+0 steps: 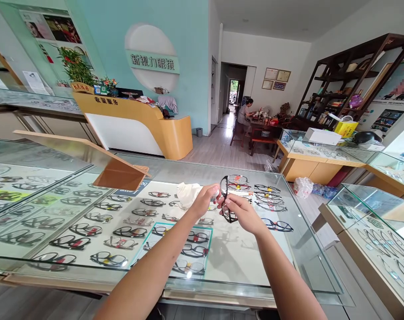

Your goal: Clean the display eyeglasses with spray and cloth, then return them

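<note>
I hold a pair of black-framed glasses (226,200) upright above a glass display counter (288,249). My right hand (243,213) pinches the frame near its middle and lower lens. My left hand (205,200) is closed on the frame's left side; a white cloth (188,194) lies bunched right behind that hand, and whether the fingers grip it is not clear. Under the glass lie several rows of glasses (128,231) on a white tray.
More glass showcases stand at the left (18,178) and right (371,218). An orange and white reception desk (138,129) is behind. A person sits at a table (262,129) in the back. Plastic bags (302,186) lie on the floor.
</note>
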`<state>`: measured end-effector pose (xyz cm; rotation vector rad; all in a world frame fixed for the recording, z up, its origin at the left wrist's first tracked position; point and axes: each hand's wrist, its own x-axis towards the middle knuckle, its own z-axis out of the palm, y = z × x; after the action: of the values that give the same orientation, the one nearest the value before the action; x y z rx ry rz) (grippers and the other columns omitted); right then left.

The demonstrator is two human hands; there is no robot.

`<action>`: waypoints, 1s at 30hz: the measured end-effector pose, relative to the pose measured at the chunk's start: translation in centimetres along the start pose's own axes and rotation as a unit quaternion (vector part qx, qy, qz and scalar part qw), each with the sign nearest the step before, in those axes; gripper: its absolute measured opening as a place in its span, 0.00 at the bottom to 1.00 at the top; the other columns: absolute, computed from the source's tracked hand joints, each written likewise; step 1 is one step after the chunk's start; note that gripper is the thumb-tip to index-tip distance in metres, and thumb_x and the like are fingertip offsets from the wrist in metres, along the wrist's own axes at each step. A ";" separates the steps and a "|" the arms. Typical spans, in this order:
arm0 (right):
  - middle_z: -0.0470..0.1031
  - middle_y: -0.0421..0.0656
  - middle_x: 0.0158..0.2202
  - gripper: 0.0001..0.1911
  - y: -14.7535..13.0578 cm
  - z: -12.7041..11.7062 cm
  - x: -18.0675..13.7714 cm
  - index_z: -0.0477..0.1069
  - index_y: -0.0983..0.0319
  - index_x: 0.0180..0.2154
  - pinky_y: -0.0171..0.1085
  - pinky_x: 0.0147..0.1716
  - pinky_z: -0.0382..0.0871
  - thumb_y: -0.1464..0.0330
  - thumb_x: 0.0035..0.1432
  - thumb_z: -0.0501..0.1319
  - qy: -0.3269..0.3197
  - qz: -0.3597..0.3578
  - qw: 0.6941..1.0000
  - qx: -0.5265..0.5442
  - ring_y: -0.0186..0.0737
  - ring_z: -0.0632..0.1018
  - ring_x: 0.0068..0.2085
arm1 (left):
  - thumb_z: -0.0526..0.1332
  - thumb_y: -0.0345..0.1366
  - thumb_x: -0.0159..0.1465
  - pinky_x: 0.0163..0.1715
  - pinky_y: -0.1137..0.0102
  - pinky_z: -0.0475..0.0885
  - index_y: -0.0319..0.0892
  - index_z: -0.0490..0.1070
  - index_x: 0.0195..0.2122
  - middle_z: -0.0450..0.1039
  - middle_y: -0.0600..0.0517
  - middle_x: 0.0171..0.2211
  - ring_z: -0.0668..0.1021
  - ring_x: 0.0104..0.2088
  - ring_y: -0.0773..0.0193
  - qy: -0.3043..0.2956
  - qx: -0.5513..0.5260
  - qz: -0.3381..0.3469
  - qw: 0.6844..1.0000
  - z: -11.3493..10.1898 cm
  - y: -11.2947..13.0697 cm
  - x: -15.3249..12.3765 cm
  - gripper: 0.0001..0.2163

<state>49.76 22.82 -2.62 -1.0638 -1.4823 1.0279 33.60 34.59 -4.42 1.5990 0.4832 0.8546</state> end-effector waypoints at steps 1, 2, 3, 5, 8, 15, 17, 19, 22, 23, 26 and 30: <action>0.79 0.42 0.39 0.24 0.1 -0.1 0.0 0.80 0.57 0.43 0.41 0.42 0.70 0.45 0.73 0.59 0.000 -0.002 1.000 0.005 0.44 0.79 0.40 | 0.55 0.58 0.68 0.29 0.66 0.69 0.45 0.67 0.29 0.67 0.53 0.24 0.70 0.26 0.62 -0.008 -0.004 0.004 1.000 0.1 0.2 -0.1 0.22; 0.80 0.42 0.40 0.23 0.2 -0.2 0.1 0.80 0.57 0.43 0.41 0.43 0.71 0.45 0.73 0.59 0.003 -0.006 1.000 0.012 0.44 0.80 0.41 | 0.55 0.59 0.69 0.29 0.66 0.69 0.44 0.67 0.30 0.67 0.53 0.25 0.70 0.27 0.62 -0.017 -0.006 0.010 1.000 0.1 0.3 -0.1 0.23; 0.81 0.42 0.42 0.23 0.3 -0.3 0.1 0.80 0.56 0.43 0.42 0.44 0.72 0.45 0.73 0.59 0.011 -0.011 1.000 0.019 0.45 0.80 0.42 | 0.54 0.60 0.69 0.30 0.66 0.69 0.44 0.67 0.30 0.67 0.53 0.26 0.70 0.28 0.62 -0.024 -0.005 0.017 1.000 0.2 0.5 -0.2 0.24; 0.81 0.43 0.42 0.23 0.5 -0.7 0.3 0.80 0.56 0.43 0.42 0.44 0.72 0.45 0.73 0.60 0.037 -0.024 0.999 0.032 0.45 0.81 0.41 | 0.54 0.61 0.70 0.32 0.66 0.68 0.44 0.68 0.31 0.67 0.52 0.27 0.70 0.29 0.62 -0.034 0.003 0.029 0.999 0.4 0.7 -0.4 0.25; 0.83 0.44 0.41 0.24 0.7 -1.3 0.6 0.80 0.56 0.46 0.43 0.44 0.74 0.44 0.71 0.61 0.100 -0.030 0.993 0.060 0.46 0.81 0.41 | 0.54 0.61 0.71 0.33 0.66 0.67 0.43 0.68 0.29 0.67 0.52 0.28 0.69 0.30 0.62 -0.049 0.033 0.031 0.998 0.6 0.8 -0.5 0.26; 0.85 0.46 0.48 0.24 1.1 -1.5 0.8 0.79 0.56 0.48 0.44 0.43 0.77 0.44 0.69 0.62 0.146 -0.031 0.983 0.111 0.49 0.84 0.43 | 0.55 0.59 0.70 0.32 0.67 0.64 0.43 0.69 0.31 0.65 0.52 0.29 0.67 0.32 0.61 -0.107 0.069 0.004 0.992 1.0 -0.4 -0.4 0.23; 0.85 0.46 0.49 0.24 1.2 -1.4 0.8 0.79 0.56 0.49 0.46 0.44 0.79 0.44 0.69 0.62 0.135 -0.027 0.984 0.113 0.50 0.85 0.43 | 0.57 0.59 0.69 0.31 0.67 0.64 0.43 0.70 0.32 0.65 0.52 0.30 0.67 0.33 0.61 -0.107 0.069 -0.001 0.992 1.1 -0.6 -0.5 0.23; 0.85 0.46 0.49 0.25 1.2 -1.3 0.8 0.79 0.56 0.50 0.47 0.46 0.80 0.43 0.69 0.61 0.131 -0.023 0.985 0.111 0.51 0.85 0.44 | 0.58 0.59 0.69 0.32 0.67 0.65 0.42 0.72 0.34 0.66 0.51 0.31 0.67 0.33 0.61 -0.102 0.060 -0.001 0.993 1.3 -0.6 -0.6 0.23; 0.85 0.46 0.49 0.25 1.2 -1.4 0.8 0.80 0.56 0.50 0.48 0.49 0.80 0.43 0.70 0.61 0.139 -0.028 0.983 0.112 0.51 0.85 0.45 | 0.59 0.65 0.67 0.36 0.65 0.71 0.42 0.74 0.39 0.69 0.50 0.34 0.70 0.36 0.59 -0.086 0.028 0.003 0.996 1.2 -0.3 -0.7 0.27; 0.85 0.46 0.48 0.24 1.1 -1.4 0.8 0.80 0.56 0.49 0.48 0.50 0.80 0.44 0.70 0.62 0.143 -0.029 0.983 0.116 0.51 0.85 0.45 | 0.59 0.68 0.66 0.38 0.64 0.73 0.43 0.73 0.39 0.70 0.50 0.35 0.72 0.37 0.59 -0.068 0.016 0.008 0.997 0.8 -0.2 -0.6 0.29; 0.85 0.46 0.47 0.23 1.1 -1.5 0.7 0.81 0.56 0.47 0.48 0.51 0.80 0.45 0.69 0.63 0.149 -0.032 0.980 0.126 0.49 0.85 0.43 | 0.59 0.67 0.67 0.43 0.62 0.76 0.44 0.71 0.37 0.71 0.49 0.36 0.75 0.38 0.57 0.051 0.016 0.036 0.998 -1.3 -0.5 0.2 0.28; 0.85 0.47 0.47 0.25 1.2 -1.6 0.7 0.81 0.57 0.48 0.49 0.51 0.80 0.44 0.68 0.63 0.158 -0.030 0.980 0.119 0.50 0.85 0.43 | 0.62 0.48 0.68 0.49 0.61 0.76 0.46 0.71 0.43 0.75 0.50 0.40 0.78 0.41 0.56 0.321 0.157 0.043 0.933 -6.8 -2.4 1.8 0.12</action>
<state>51.44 23.91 -3.34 -0.9543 -1.0988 0.9180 29.97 40.85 -6.04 1.6103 1.0606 1.4328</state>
